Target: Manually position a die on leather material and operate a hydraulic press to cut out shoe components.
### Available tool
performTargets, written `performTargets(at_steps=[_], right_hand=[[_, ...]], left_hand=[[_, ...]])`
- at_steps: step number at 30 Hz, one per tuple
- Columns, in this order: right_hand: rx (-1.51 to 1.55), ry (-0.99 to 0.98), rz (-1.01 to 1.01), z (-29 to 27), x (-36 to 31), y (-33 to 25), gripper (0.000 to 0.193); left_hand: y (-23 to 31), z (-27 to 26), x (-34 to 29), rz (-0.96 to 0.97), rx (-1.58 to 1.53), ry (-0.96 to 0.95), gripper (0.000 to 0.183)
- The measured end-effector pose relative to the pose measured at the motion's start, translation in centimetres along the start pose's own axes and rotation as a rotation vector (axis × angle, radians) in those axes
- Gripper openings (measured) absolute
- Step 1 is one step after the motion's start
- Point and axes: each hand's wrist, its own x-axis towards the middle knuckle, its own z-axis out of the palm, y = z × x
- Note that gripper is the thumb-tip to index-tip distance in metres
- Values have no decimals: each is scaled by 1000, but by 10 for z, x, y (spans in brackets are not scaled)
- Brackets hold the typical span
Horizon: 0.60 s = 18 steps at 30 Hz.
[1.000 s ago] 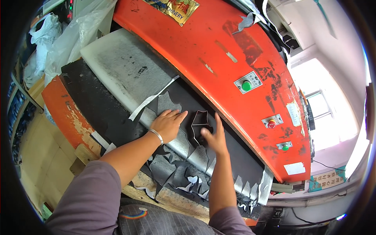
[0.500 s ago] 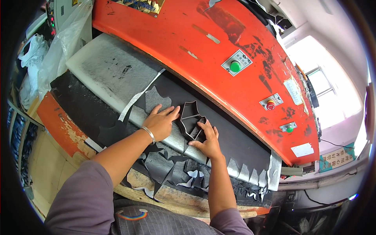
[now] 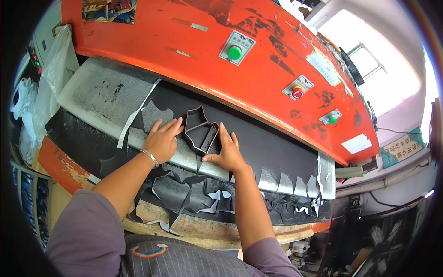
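The metal die (image 3: 199,126) is closely flanked by the left hand (image 3: 161,141) and the right hand (image 3: 229,153). Both are held spread.

From my remote seat I see, at 10 o'clock, a pale grey metal cabinet (image 3: 50,32) with a crumpled sheet of clear plastic (image 3: 54,69) beside it. Between 9 and 10 hangs a whitish plastic bag (image 3: 25,99). Toward 8, I can't identify some small dark-blue items (image 3: 26,196). At 2 o'clock I have a bright, light-framed window (image 3: 370,60); at 3, a rectangular beige sign with teal corners (image 3: 401,147).
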Motion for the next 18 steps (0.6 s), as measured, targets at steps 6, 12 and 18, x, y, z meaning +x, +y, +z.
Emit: performTargets(at_steps=[6, 12, 18], right_hand=[[0, -34, 28, -10, -2, 0, 129], [31, 10, 30, 0, -3, -6, 126], [65, 18, 40, 3, -3, -6, 126]], left_hand=[[4, 8, -1, -15, 16, 32, 60], [-1, -6, -2, 31, 47, -52, 60], [4, -12, -4, 39, 100, -87, 58]])
